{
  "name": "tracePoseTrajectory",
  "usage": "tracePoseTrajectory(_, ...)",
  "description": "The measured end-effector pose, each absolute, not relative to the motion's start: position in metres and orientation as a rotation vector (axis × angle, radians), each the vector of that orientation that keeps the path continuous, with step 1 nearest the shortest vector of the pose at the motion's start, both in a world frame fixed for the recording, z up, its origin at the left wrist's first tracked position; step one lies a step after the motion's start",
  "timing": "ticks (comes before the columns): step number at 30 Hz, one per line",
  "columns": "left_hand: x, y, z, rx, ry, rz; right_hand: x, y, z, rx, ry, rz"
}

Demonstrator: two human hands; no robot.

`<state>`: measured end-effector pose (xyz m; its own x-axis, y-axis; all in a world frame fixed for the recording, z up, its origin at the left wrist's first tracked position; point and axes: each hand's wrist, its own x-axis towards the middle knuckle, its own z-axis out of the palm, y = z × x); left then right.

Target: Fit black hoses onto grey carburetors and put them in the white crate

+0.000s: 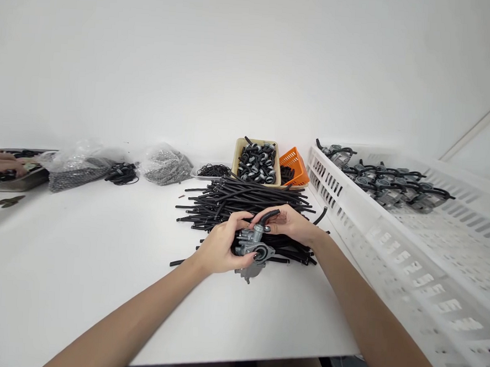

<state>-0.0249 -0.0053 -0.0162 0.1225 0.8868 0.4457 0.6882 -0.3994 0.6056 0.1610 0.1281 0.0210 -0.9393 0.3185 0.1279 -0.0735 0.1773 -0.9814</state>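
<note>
A grey metal carburetor (253, 267) is held over the near part of the white table. My left hand (225, 242) wraps round its body from the left, the thumb lying at the round bore. From the right, my right hand (290, 224) pinches the top cap (260, 230), where a short black rubber elbow (269, 216) sticks up. Whether the cap is fully seated cannot be made out. Behind and below both hands spreads a pile of black rubber hoses (227, 196).
Several carburetors (388, 181) lie in a white plastic crate (391, 237) at right. Behind the hoses stand a cream bin (278, 166) of caps with elbows and a tilted orange basket (296, 167). Bags of small parts (167, 165) sit farther left. Another person's hand (1, 166) reaches into a tray.
</note>
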Motion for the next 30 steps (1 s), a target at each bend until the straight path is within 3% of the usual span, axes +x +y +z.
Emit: tracePoseTrajectory(30, -0.0242, -0.0052, -0.0159, 2.131, 1.542, 1.159, 0.1613, 0.1280, 0.0181, -0.164, -2.143, 1.867)
